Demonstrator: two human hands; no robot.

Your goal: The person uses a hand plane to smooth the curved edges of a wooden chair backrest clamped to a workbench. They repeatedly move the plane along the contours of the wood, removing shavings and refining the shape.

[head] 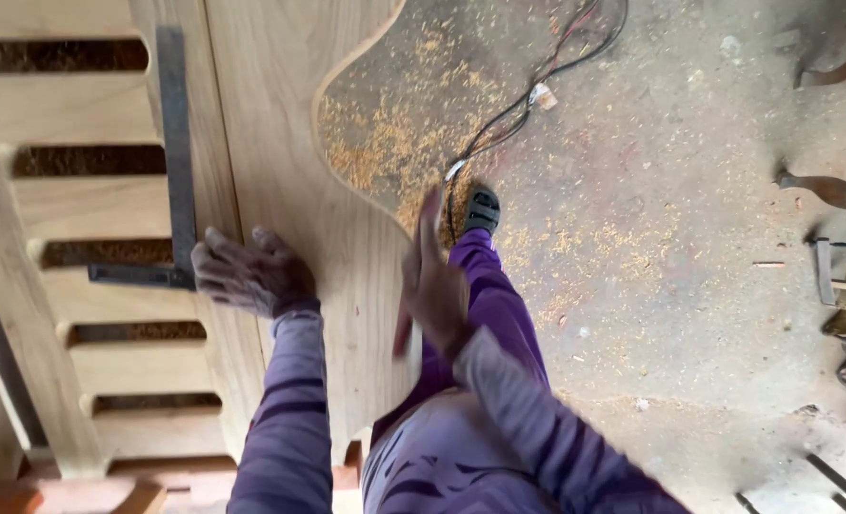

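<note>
Hands on the curvy wooden panel [289, 143]

Left hand [249, 274] lies flat, fingers spread, gripping nothing; the metal square [177, 162] sits right at its fingertips. Right hand [432, 286] is open, edge-on above the panel's wavy edge, holding nothing, a bit blurry.

Soft, even daylight; moving right hand [432, 286] blurred.

No packages, signs or screens
Only a small whitish tag [543, 95] on the black cable [527, 95], lying on the sawdust-strewn floor [689, 286]
</note>
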